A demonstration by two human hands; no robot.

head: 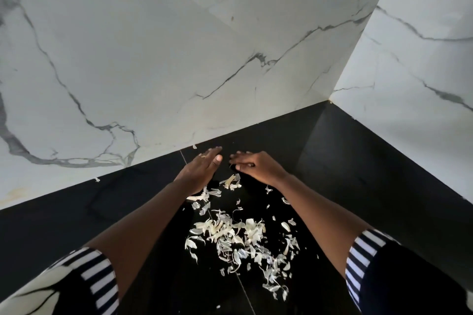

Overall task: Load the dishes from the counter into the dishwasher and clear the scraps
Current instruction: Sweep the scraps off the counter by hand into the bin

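A loose pile of pale, papery peel scraps [238,238] lies on the black counter [358,186] between my forearms. My left hand [201,171] stands on its edge with fingers straight, just behind the farthest scraps. My right hand [256,165] lies palm down on the counter opposite it, fingers pointing left. The two hands almost meet near the back wall, and a few scraps [231,181] lie right below them. Neither hand holds anything. No dishes or dishwasher are in view.
White marble walls [179,59] meet in a corner at the back right of the counter. A single scrap [97,179] lies at the wall's foot on the left, and another [194,146] sits just behind my left hand. A thin seam runs through the counter.
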